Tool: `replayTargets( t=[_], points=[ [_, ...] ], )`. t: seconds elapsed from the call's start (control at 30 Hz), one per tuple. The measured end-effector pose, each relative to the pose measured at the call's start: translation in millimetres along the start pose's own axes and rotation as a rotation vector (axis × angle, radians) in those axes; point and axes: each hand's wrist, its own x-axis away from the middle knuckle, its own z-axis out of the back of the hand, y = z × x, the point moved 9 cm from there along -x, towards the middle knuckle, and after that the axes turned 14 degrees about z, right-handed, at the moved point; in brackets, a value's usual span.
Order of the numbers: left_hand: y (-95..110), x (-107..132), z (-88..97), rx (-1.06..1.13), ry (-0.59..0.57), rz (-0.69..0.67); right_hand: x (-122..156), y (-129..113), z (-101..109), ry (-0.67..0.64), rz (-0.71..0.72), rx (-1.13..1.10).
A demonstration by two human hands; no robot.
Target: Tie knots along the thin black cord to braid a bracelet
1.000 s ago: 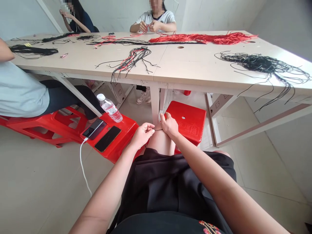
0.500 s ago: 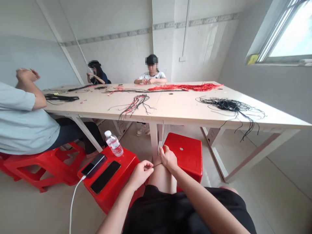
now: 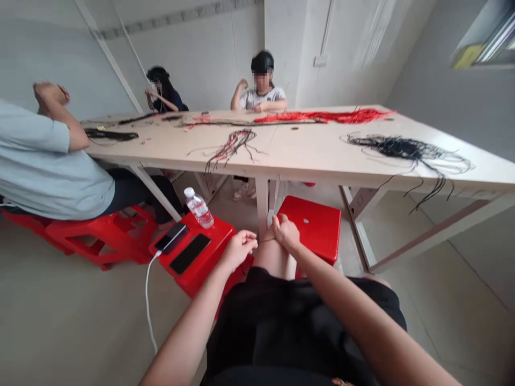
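Observation:
A thin dark cord (image 3: 265, 240) runs across my bare knee between my two hands. My left hand (image 3: 239, 250) is beside the knee, thumb and fingertips pinched together at the cord's left end. On top of the knee lies my right hand (image 3: 286, 234), its fingers curled in and the other end of the cord passing under it. The curled fingers partly hide what is inside the right hand.
A red stool (image 3: 225, 229) at my left carries a water bottle (image 3: 199, 208), a phone (image 3: 190, 254) and a power bank with a white cable. Another red stool (image 3: 322, 225) stands ahead. Black cords (image 3: 402, 147) and red cords (image 3: 322, 116) lie on the table (image 3: 306, 155). Co-workers sit around it.
The view has tilted downward and shifted slightly left. My hands stay at the knee with the cord between them. The co-worker opposite has raised one hand.

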Motion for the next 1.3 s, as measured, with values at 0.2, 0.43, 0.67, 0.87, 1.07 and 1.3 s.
replayTargets(
  t=[0.2, 0.43, 0.67, 0.87, 1.07, 1.3],
  points=[
    [-14.4, 11.3, 10.0, 0.045, -0.101, 0.126, -3.0, 12.8, -4.1, -0.007, -0.022, -0.023],
    [-28.0, 24.5, 32.7, 0.008, -0.109, 0.139, -1.1, 14.3, -2.6, 0.018, -0.022, -0.069],
    [-32.9, 21.6, 53.7, -0.021, 0.007, 0.09, -1.7, 16.1, -4.3, 0.033, -0.032, -0.091],
    [-33.9, 22.0, 56.5, 0.037, 0.041, 0.115, -1.2, 15.7, -4.0, 0.035, -0.022, -0.097],
    [-26.5, 32.2, 52.2, 0.042, -0.015, 0.144, 0.2, 18.3, -4.6, 0.038, -0.033, -0.116],
    [-20.8, 35.2, 55.6, -0.01, -0.002, 0.065, 0.7, 19.6, -3.8, 0.041, -0.044, -0.128]
  ],
)
